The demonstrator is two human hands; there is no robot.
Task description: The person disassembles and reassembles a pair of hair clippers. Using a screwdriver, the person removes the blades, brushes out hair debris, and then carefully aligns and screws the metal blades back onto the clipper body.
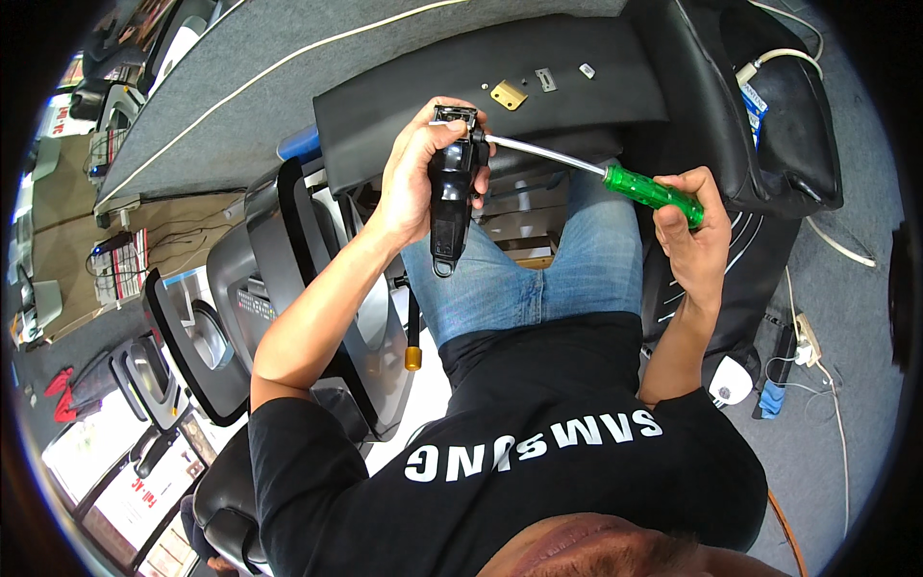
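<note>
Left hand: the bare left hand grips a glossy black, elongated hair clipper, the thumb laid across its upper part and fingertips showing along its right side.
Clipper: held over the lap, near the front edge of the seat; its toothed head points away from the body, its hanging loop toward it.
Right hand: the bare right hand is closed around a screwdriver with a translucent green, ribbed handle and a long silver metal shaft.
Screwdriver: slanted from the right hand up and leftward; its tip meets the right side of the clipper near the head. Whether it sits in a screw cannot be told.
Padded seat: a black, leather-like padded seat lies beyond the knees.
Loose parts: on it, from left to right, a gold-coloured metal plate with holes, a small slotted silver metal plate and a small whitish block, all apart; tiny pieces near the gold plate are too small to identify.
Clothing: blue denim trousers and a black short-sleeved shirt with white lettering.
Floor: grey carpet.
</note>
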